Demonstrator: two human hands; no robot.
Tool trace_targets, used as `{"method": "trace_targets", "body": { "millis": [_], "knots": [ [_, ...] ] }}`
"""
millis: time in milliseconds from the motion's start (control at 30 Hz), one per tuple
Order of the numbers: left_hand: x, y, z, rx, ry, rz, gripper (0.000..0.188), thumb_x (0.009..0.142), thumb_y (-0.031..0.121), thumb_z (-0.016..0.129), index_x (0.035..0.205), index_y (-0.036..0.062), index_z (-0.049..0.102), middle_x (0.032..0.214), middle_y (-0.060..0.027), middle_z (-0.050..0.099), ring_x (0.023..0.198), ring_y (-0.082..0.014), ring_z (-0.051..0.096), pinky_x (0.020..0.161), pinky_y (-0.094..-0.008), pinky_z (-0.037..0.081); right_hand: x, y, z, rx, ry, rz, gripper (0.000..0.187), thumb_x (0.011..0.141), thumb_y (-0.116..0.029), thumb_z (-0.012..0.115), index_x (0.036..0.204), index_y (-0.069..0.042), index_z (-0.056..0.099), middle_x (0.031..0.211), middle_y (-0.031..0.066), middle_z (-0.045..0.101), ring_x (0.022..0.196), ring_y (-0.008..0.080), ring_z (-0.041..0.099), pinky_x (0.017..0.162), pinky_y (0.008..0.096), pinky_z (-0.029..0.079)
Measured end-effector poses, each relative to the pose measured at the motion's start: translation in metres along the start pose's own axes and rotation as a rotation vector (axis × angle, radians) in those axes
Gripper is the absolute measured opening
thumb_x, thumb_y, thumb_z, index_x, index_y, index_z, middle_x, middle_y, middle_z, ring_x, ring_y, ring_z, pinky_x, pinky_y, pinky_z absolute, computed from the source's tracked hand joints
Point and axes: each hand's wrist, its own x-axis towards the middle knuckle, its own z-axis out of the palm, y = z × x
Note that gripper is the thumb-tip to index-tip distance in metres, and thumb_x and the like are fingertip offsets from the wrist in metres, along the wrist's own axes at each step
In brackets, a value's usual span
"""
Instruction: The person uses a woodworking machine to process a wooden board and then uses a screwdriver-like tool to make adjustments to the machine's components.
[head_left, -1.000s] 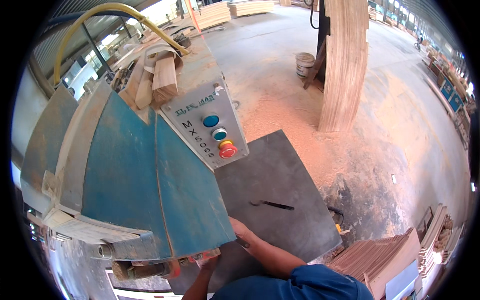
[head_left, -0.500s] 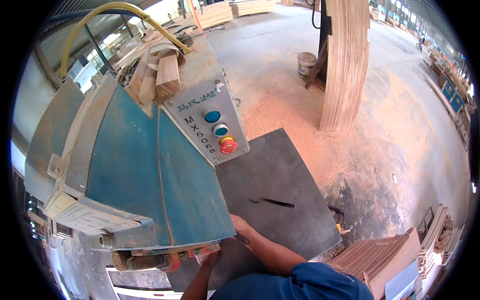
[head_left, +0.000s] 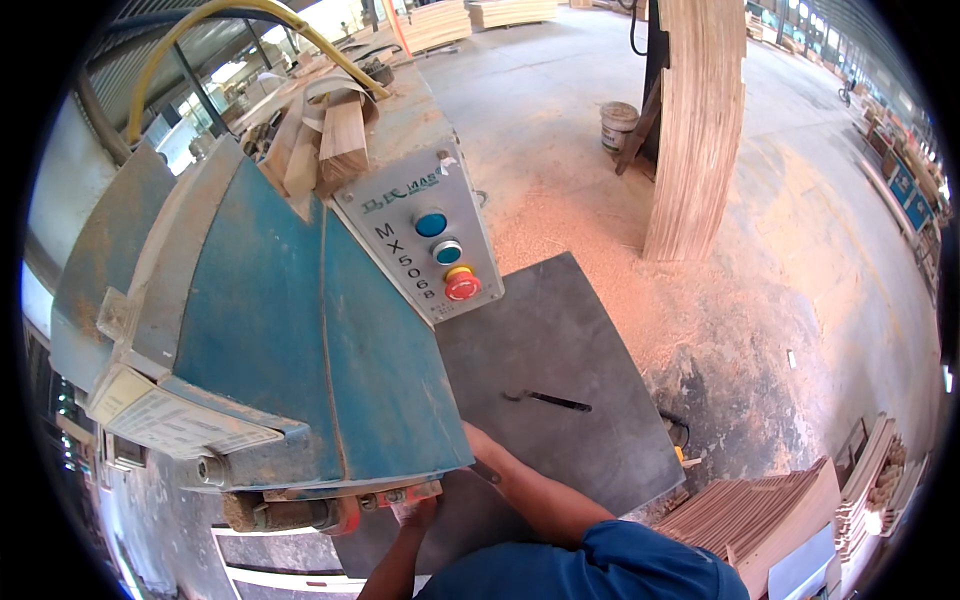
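A large blue woodworking machine head (head_left: 270,340), dusty with wood powder, overhangs a dark grey metal table (head_left: 620,400). Under the head's front edge reaches my left hand (head_left: 416,512), close to a red-and-metal fitting (head_left: 400,494); its fingers are hidden. My right hand (head_left: 478,445) goes in beneath the head's right side, over the table, and only the wrist and a bit of the hand's back show. Whatever either hand touches or holds is out of sight behind the head. A curved slot (head_left: 555,402) cuts through the table top.
On the machine's side sits a control panel (head_left: 420,235) with two round buttons and a red emergency stop (head_left: 462,284). Wood offcuts (head_left: 340,140) lie on top beside a yellow hose (head_left: 150,70). Stacked wooden strips (head_left: 740,510) stand at lower right; a tall wood stack (head_left: 695,140) and bucket (head_left: 618,125) stand beyond.
My right hand has slipped slightly further under the machine head, so less of it shows. My left hand stays in nearly the same place. The view has shifted a little.
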Motion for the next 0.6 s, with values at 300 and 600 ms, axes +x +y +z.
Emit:
{"method": "trace_targets", "body": {
  "millis": [300,600],
  "knots": [
    [0.0,-0.019,0.02,0.035,0.087,0.038,0.034,0.085,0.032,0.054,0.099,0.0031,0.065,0.105,-0.0217,0.063,0.1,-0.045,0.056,0.091,-0.0583,0.039,0.002,0.008,-0.012,-0.14,-0.011,0.065,0.041,0.092,-0.02,0.061,0.125,0.004,0.054,0.117,0.0121,0.062,0.099,0.0183,0.06,0.085,0.0329,0.05],
    [0.0,-0.019,0.02,0.001,0.037,-0.011,0.036,0.085,0.034,0.054,0.101,0.0036,0.066,0.105,-0.0193,0.064,0.1,-0.0452,0.056,0.093,-0.059,0.038,0.002,0.001,-0.003,0.31,-0.015,0.167,0.038,0.092,-0.014,0.059,0.124,0.005,0.055,0.12,0.0151,0.061,0.104,0.0203,0.058,0.089,0.0327,0.048]
  ]
}}
